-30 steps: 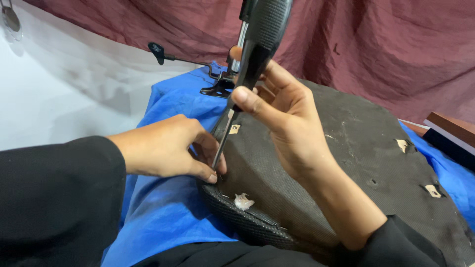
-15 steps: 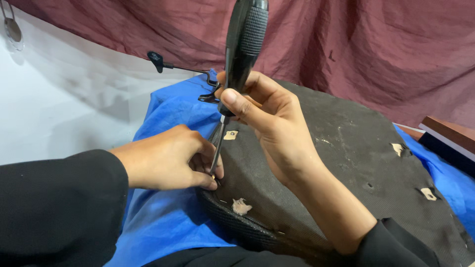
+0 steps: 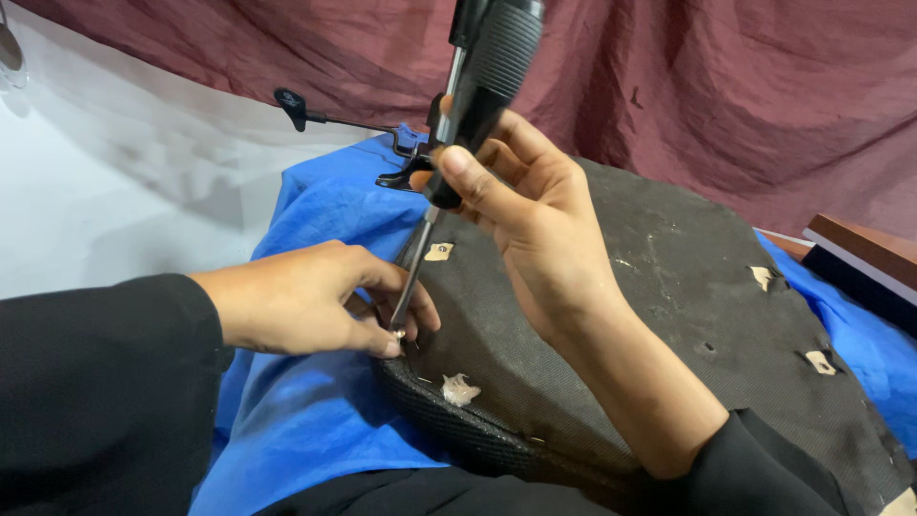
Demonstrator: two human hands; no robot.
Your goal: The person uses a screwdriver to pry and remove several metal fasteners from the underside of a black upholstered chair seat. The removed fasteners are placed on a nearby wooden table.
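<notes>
My right hand (image 3: 535,229) grips the black handle of a large screwdriver (image 3: 478,86), held nearly upright and leaning right at the top. Its metal shaft (image 3: 409,279) runs down to the near left corner of an upturned seat cushion (image 3: 669,287) covered in dark grey fabric. My left hand (image 3: 315,306) rests on that corner, thumb and fingertips pinched around the screwdriver tip where it meets the fabric edge. A tuft of torn pale stuffing (image 3: 458,390) shows just right of the tip.
Blue cloth (image 3: 315,420) lies under the cushion and over my lap. A black metal lever and bracket (image 3: 382,143) stick out behind it. Maroon cloth (image 3: 716,86) hangs at the back, white wall on the left, a brown board (image 3: 860,250) at the right.
The screwdriver handle has tilted back to the right and shifted slightly up. My left hand stays pinched at the tip on the cushion corner.
</notes>
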